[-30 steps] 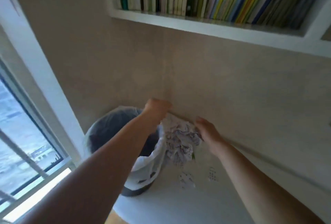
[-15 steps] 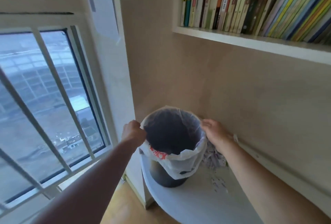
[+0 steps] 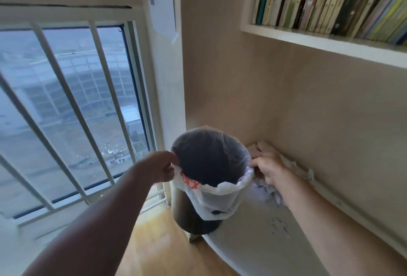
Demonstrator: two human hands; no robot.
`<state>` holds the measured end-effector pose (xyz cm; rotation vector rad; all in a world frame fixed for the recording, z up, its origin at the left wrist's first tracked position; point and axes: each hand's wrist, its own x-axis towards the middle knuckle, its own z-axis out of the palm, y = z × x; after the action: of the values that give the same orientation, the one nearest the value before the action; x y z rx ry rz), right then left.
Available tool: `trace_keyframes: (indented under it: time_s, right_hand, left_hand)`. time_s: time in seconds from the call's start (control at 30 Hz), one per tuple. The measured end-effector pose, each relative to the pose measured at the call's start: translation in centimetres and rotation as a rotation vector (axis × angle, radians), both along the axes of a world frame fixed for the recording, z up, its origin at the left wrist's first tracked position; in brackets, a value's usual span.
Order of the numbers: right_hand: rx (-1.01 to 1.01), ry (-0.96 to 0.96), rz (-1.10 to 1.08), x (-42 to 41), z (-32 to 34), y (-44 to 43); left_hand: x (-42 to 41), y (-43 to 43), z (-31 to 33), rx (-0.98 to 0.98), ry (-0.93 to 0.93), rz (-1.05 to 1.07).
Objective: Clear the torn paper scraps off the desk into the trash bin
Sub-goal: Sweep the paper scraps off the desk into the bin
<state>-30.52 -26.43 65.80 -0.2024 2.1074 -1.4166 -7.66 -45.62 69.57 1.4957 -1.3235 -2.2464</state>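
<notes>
A dark trash bin [image 3: 193, 222] lined with a white plastic bag [image 3: 211, 196] stands at the left end of the white desk [image 3: 253, 251]. My left hand [image 3: 159, 168] is shut on the bag's left rim. My right hand [image 3: 272, 168] rests at the bin's right rim, fingers touching the bag, over a crumpled heap of paper scraps [image 3: 271, 192] that lies on the desk against the wall. Some small printed scraps [image 3: 278, 227] lie flat nearer to me.
A barred window [image 3: 66, 110] fills the left side. A white shelf of books [image 3: 330, 2] hangs over the desk at the upper right. The beige wall [image 3: 308, 110] backs the desk. Wooden floor [image 3: 163, 245] shows below the bin.
My view swung left and the window came into sight. My left hand moved from the scraps to the bag's left rim. My right hand now touches the bin's right rim above the heap.
</notes>
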Motion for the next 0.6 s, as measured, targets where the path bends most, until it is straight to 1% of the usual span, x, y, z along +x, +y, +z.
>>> trace_keyframes:
  time_s: [0.1, 0.23, 0.33, 0.47, 0.53, 0.6]
  right_hand:
    - [-0.054, -0.063, 0.088, 3.6, 0.2, -1.0]
    - [-0.057, -0.109, 0.175, 8.8, -0.5, -2.5]
    - [-0.053, -0.164, 0.228, 12.2, -2.1, -3.1]
    - [-0.043, -0.231, 0.309, 15.1, -5.0, -3.2]
    - [-0.013, -0.204, 0.317, 15.6, -6.1, -3.0]
    - [0.046, -0.11, 0.29, 14.9, -7.3, -2.5]
  left_hand:
    - [4.4, -1.0, 1.1, 0.002, 0.013, 0.027]
    - [10.8, -1.9, 1.7, -0.09, -0.027, -0.015]
    - [14.6, -1.7, 0.7, -0.105, -0.057, 0.018]
    - [17.6, -1.1, -1.8, -0.171, -0.111, 0.094]
    - [18.5, -0.5, -3.6, -0.206, -0.163, 0.127]
    - [18.9, 0.3, -5.3, -0.214, -0.212, 0.14]
